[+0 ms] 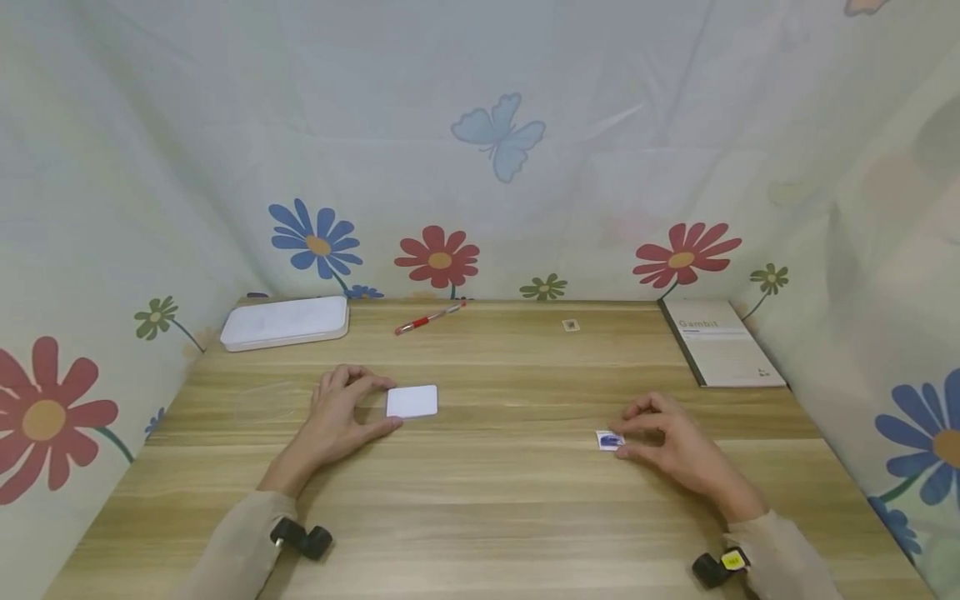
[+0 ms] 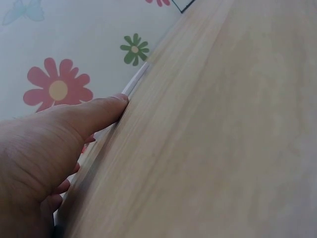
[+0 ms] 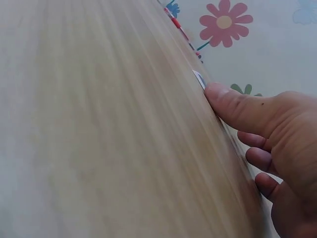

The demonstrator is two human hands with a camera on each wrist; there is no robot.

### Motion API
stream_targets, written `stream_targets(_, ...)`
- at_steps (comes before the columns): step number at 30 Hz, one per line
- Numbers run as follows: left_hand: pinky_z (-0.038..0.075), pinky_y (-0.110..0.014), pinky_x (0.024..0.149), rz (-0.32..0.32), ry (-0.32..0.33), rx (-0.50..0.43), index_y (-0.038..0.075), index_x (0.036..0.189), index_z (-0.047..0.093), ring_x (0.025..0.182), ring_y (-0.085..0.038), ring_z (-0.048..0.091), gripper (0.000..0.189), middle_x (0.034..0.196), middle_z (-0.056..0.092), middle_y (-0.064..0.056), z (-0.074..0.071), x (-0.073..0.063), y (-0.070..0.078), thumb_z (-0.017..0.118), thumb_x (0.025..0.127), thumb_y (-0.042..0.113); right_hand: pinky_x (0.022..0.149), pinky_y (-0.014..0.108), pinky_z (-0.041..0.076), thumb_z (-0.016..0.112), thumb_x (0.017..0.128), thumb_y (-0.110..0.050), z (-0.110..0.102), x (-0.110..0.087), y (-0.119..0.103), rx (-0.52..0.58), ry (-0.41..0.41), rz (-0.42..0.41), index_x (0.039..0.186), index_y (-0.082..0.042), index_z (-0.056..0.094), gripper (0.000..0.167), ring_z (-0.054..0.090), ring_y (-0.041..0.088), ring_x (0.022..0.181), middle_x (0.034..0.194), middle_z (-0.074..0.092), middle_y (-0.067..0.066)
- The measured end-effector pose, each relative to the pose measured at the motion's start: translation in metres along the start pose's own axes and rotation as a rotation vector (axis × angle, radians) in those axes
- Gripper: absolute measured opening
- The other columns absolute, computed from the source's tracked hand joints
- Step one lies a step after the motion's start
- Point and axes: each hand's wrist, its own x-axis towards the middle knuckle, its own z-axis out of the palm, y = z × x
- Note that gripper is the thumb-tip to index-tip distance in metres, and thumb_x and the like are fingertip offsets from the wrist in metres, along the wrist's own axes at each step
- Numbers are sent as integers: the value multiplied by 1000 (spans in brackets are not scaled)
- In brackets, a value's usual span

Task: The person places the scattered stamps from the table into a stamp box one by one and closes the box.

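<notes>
On the left of the table, a small stack of white cards [image 1: 412,402] lies flat. My left hand [image 1: 337,421] holds it by the left end, thumb at the near edge and index finger at the far edge. In the left wrist view the thumb [image 2: 101,111] presses against the thin white edge. Further right, my right hand [image 1: 671,442] pinches a small stamp-like picture card [image 1: 608,441], white-bordered with a blue-purple print, by its right side. The right wrist view shows this card's edge [image 3: 199,78] at the thumb tip; the index finger is hidden there.
A white case [image 1: 285,323] stands at the back left, with a red pen [image 1: 430,318] to its right. Another small stamp-like piece [image 1: 572,325] lies near the back edge. A notebook [image 1: 722,343] occupies the back right. Faint clear film [image 1: 264,402] lies left of my left hand.
</notes>
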Motion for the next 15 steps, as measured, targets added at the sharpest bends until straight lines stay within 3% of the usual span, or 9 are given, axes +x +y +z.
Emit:
stream_targets(4, 24, -68, 114, -4, 1, -2, 28, 139, 74, 143, -42, 35, 61, 148, 50, -14, -1, -1, 1, 92, 89, 58, 99, 32, 49, 96, 88, -22, 1, 1, -2, 43, 16, 16, 106, -30, 89, 21, 59, 18, 114, 121, 66, -3)
stream_targets(9, 25, -69, 113, -4, 2, -2, 27, 139, 75, 143, -43, 35, 60, 148, 51, -15, -1, -1, 2, 91, 89, 57, 101, 34, 49, 96, 88, -17, 1, 2, -2, 75, -1, -10, 103, -35, 84, 26, 60, 18, 115, 120, 67, -6)
stream_targets(15, 23, -70, 116, -12, -7, -3, 26, 139, 74, 144, -43, 34, 61, 148, 50, -15, -2, -1, 3, 91, 89, 58, 95, 26, 54, 93, 91, -10, 1, 5, -4, 233, -61, 46, 104, -25, 76, 26, 67, 13, 104, 109, 74, -7)
